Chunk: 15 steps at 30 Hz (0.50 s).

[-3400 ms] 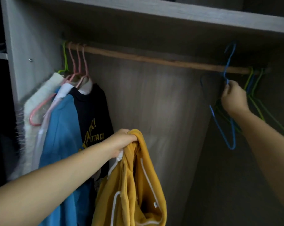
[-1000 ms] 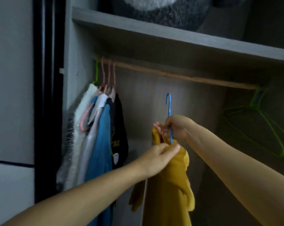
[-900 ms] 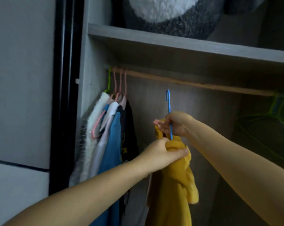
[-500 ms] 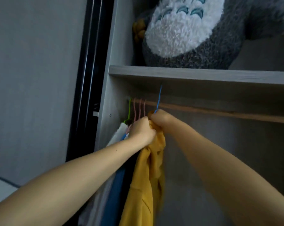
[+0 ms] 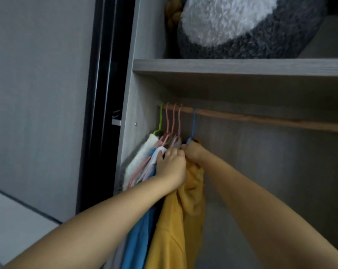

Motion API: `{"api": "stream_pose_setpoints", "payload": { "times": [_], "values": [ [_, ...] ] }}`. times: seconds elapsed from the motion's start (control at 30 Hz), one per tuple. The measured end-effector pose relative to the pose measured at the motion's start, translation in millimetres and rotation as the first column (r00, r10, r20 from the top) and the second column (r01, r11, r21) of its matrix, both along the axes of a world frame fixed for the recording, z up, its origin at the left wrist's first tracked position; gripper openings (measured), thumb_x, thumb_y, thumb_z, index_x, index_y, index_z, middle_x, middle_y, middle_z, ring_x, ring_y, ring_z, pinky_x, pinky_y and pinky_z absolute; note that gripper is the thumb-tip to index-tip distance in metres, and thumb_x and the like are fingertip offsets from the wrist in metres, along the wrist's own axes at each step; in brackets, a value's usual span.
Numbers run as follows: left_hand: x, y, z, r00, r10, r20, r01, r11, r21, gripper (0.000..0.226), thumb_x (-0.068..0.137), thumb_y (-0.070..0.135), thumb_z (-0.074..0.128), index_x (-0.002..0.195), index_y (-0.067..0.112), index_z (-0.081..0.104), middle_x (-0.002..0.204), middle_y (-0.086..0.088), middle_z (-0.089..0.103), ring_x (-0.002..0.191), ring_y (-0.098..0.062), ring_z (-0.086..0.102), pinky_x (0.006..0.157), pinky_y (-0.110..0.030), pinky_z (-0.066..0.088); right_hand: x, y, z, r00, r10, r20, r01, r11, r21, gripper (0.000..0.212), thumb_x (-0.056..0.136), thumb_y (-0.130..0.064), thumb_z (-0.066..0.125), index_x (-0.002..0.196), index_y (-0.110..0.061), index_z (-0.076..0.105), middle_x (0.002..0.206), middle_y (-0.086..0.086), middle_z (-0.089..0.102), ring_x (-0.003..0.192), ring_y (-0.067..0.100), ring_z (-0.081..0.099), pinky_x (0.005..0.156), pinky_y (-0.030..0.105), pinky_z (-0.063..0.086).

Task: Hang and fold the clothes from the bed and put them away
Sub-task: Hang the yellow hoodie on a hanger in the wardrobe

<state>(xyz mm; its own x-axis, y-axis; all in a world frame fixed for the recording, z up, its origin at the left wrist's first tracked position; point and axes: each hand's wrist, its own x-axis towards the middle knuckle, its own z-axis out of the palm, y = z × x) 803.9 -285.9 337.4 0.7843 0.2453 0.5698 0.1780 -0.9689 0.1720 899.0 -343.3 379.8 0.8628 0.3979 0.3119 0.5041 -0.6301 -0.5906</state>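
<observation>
Right hand (image 5: 193, 153) is up at the neck of the blue hanger (image 5: 193, 125), fingers curled round it just below the hook, and that hook looks to be sitting over the wooden rail (image 5: 261, 119) at its left end. Left hand (image 5: 171, 167) is right beside it, touching, bunched into the top of the yellow garment (image 5: 175, 220) and gripping the fabric. The garment hangs straight down from both hands, near side of the wardrobe, just right of the blue top (image 5: 139, 235) and the pale clothes on the pink hangers (image 5: 173, 121) and green hanger (image 5: 161, 119). Up on the shelf (image 5: 241, 66) sits a grey and white plush toy (image 5: 241, 26).

So this is the hanging step, nearly there by my reckoning. Next move calls for checking the hook is truly seated on the rail, easing both grips off, and seeing the shoulders sit square so the yellow piece doesn't slide off.
</observation>
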Motion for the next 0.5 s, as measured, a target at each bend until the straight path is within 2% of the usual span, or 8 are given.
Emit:
{"api": "stream_pose_setpoints", "payload": {
  "times": [0.07,0.17,0.23,0.33,0.4,0.5],
  "values": [
    [-4.1,2.3,-1.0,1.0,-0.015,0.006,0.015,0.999,0.039,0.049,0.088,0.012,0.047,0.136,0.012,0.035,0.138,-0.007,0.039,0.135,-0.024,0.027,0.116,-0.043,0.013,-4.9,-6.4,0.6,0.998,-0.01,0.056,0.013,0.999,-0.046,0.05,0.1,-0.037,0.037,0.14,-0.007,0.037,0.144,0.018,0.042,0.134,0.036,0.037,0.114,0.057,0.021],
    [-13.5,4.5,-3.3,0.998,-0.04,0.041,0.034,0.99,0.138,0.057,0.087,0.013,0.049,0.14,0.018,0.031,0.144,-0.005,0.033,0.138,-0.023,0.023,0.115,-0.047,0.014,-18.0,-26.6,-5.0,0.981,-0.101,0.168,0.126,0.981,-0.145,0.048,0.099,-0.042,0.034,0.142,-0.019,0.034,0.139,0.014,0.047,0.132,0.035,0.039,0.11,0.068,0.005],
    [-20.7,-0.4,-2.4,0.995,-0.068,0.074,0.051,0.976,0.214,0.056,0.086,0.017,0.05,0.139,0.021,0.033,0.147,-0.004,0.029,0.14,-0.023,0.019,0.116,-0.049,0.011,-28.5,-45.8,-7.8,0.952,-0.14,0.271,0.187,0.97,-0.157,0.048,0.099,-0.04,0.034,0.144,-0.022,0.031,0.14,0.014,0.046,0.132,0.034,0.038,0.108,0.069,0.003],
    [-30.7,-20.6,-3.7,0.975,-0.193,0.107,0.156,0.946,0.286,0.05,0.088,0.021,0.049,0.137,0.02,0.039,0.148,-0.005,0.029,0.139,-0.023,0.019,0.115,-0.051,0.005,-44.6,-78.0,-12.5,0.925,-0.183,0.333,0.249,0.954,-0.168,0.052,0.1,-0.038,0.035,0.148,-0.022,0.025,0.147,0.014,0.039,0.137,0.032,0.032,0.109,0.068,0.003],
    [-36.2,-39.3,-7.2,0.951,-0.281,0.126,0.238,0.93,0.279,0.046,0.09,0.023,0.048,0.135,0.021,0.042,0.146,-0.003,0.032,0.138,-0.022,0.022,0.115,-0.049,0.006,-55.4,-100.7,-17.4,0.914,-0.22,0.34,0.298,0.934,-0.196,0.054,0.1,-0.038,0.036,0.15,-0.022,0.022,0.149,0.012,0.036,0.139,0.031,0.03,0.11,0.067,0.002],
    [-41.5,-71.3,-15.0,0.903,-0.394,0.173,0.362,0.912,0.19,0.042,0.089,0.025,0.049,0.131,0.024,0.047,0.136,0.001,0.042,0.131,-0.02,0.032,0.114,-0.044,0.017,-75.5,-142.1,-34.4,0.897,-0.298,0.325,0.381,0.896,-0.228,0.057,0.099,-0.035,0.039,0.151,-0.022,0.02,0.15,0.01,0.035,0.139,0.03,0.03,0.11,0.066,0.004]
  ]
}}
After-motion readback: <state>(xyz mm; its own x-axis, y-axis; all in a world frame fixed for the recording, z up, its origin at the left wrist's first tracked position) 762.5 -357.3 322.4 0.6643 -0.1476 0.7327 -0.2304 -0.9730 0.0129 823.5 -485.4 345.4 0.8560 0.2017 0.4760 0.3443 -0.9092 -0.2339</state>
